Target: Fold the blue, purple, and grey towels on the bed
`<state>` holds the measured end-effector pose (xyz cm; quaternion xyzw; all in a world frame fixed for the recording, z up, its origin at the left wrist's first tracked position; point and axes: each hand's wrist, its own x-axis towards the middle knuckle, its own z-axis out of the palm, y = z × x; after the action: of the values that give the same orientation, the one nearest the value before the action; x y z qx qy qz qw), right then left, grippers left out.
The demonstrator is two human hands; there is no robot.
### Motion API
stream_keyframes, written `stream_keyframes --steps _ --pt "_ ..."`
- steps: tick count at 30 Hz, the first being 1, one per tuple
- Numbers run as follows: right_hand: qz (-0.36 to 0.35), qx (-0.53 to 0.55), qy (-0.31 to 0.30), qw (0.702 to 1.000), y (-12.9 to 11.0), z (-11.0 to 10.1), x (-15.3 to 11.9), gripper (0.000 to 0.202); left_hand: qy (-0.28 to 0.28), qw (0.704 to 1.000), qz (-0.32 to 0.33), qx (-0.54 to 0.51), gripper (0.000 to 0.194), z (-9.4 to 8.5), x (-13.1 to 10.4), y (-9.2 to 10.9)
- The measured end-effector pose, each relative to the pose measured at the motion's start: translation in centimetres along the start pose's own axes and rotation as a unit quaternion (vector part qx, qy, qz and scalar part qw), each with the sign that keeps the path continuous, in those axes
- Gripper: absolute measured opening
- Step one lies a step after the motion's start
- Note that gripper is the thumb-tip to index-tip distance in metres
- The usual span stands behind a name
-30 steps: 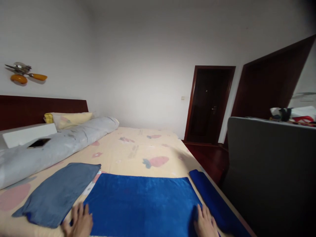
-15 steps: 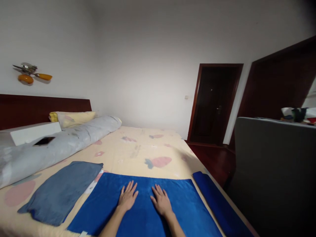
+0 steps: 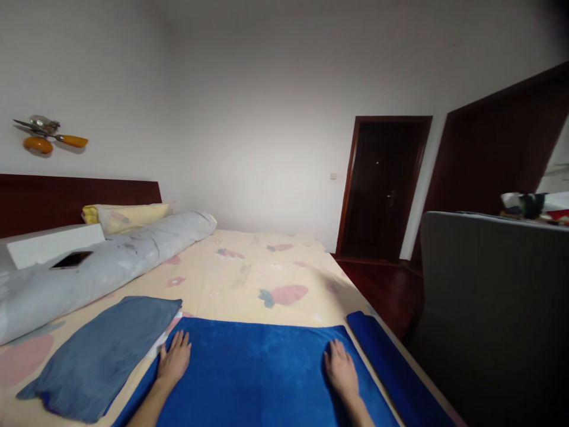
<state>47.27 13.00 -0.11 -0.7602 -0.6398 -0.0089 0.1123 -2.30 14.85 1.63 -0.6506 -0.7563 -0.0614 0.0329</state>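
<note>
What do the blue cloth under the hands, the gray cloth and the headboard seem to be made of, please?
Blue cloth: probably soft plush or microfiber; lighter and darker patches suggest a short pile.
Gray cloth: likely similar fabric, matte, with limp, uneven edges.
Headboard: perhaps wood or veneer, smooth and dark reddish brown, though no grain is clear.

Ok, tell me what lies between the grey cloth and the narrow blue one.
In the head view: the wide blue cloth, with the left hand and right hand on it, and a strip of bedsheet on each side.
</note>
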Motion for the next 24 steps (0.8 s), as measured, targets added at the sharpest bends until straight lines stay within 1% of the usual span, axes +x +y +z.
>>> stream_keyframes --steps 1,2,3,4,6,7,8,9,10,11,13,17,19,21,22,24 --pt "-0.028 0.011 0.001 1.000 -2.1 0.2 -0.4 0.057 0.006 1.000 0.030 -0.006 0.054 0.2 -0.2 1.6" --pt "-0.074 0.033 -0.006 0.997 -4.6 0.3 -0.8 0.056 0.008 0.997 0.069 -0.018 0.056 0.5 -0.3 3.5" --pt "-0.125 0.063 -0.020 0.990 -7.2 0.5 -1.2 0.056 0.006 0.991 0.126 -0.041 0.057 0.7 -0.5 5.7" --pt "-0.170 0.091 -0.038 0.981 -9.8 0.6 -1.6 0.055 -0.005 0.983 0.173 -0.057 0.056 1.1 -0.6 8.0" --pt "-0.238 0.127 -0.067 0.961 -14.4 0.7 -2.1 0.055 -0.033 0.968 0.236 -0.080 0.056 1.6 -0.6 12.4" --pt "-0.257 0.132 -0.077 0.954 -16.2 0.6 -2.2 0.055 -0.042 0.964 0.249 -0.084 0.054 1.9 -0.4 14.1" --pt "-0.266 0.132 -0.082 0.951 -17.4 0.6 -2.1 0.054 -0.048 0.962 0.253 -0.088 0.054 2.1 -0.1 15.3" --pt "-0.265 0.128 -0.083 0.952 -18.0 0.5 -1.8 0.054 -0.052 0.963 0.249 -0.089 0.053 2.2 0.3 16.0" --pt "-0.256 0.122 -0.082 0.956 -18.0 0.3 -1.3 0.054 -0.052 0.966 0.238 -0.088 0.052 2.2 0.8 16.1" --pt "-0.240 0.116 -0.078 0.961 -17.4 0.2 -0.7 0.055 -0.050 0.970 0.221 -0.086 0.053 2.2 1.3 15.6" --pt "-0.198 0.106 -0.068 0.972 -14.8 0.0 0.7 0.059 -0.046 0.980 0.177 -0.080 0.056 2.1 2.4 13.4" --pt "-0.098 0.059 -0.060 0.992 -6.4 0.1 3.4 0.065 -0.039 0.993 0.091 -0.062 0.060 1.6 4.1 6.4" --pt "-0.045 0.021 -0.063 0.997 -2.4 0.4 4.5 0.066 -0.037 0.996 0.057 -0.055 0.062 1.5 4.7 3.5" --pt "-0.003 -0.006 -0.067 0.998 0.8 0.7 5.3 0.068 -0.035 0.998 0.022 -0.048 0.065 1.6 5.1 1.5" --pt "0.014 -0.016 -0.068 0.997 1.9 0.8 5.6 0.069 -0.035 0.998 0.006 -0.045 0.067 1.7 5.3 0.8" --pt "0.045 -0.033 -0.065 0.996 3.3 1.1 6.0 0.070 -0.036 0.998 -0.024 -0.037 0.070 2.0 5.7 0.2"
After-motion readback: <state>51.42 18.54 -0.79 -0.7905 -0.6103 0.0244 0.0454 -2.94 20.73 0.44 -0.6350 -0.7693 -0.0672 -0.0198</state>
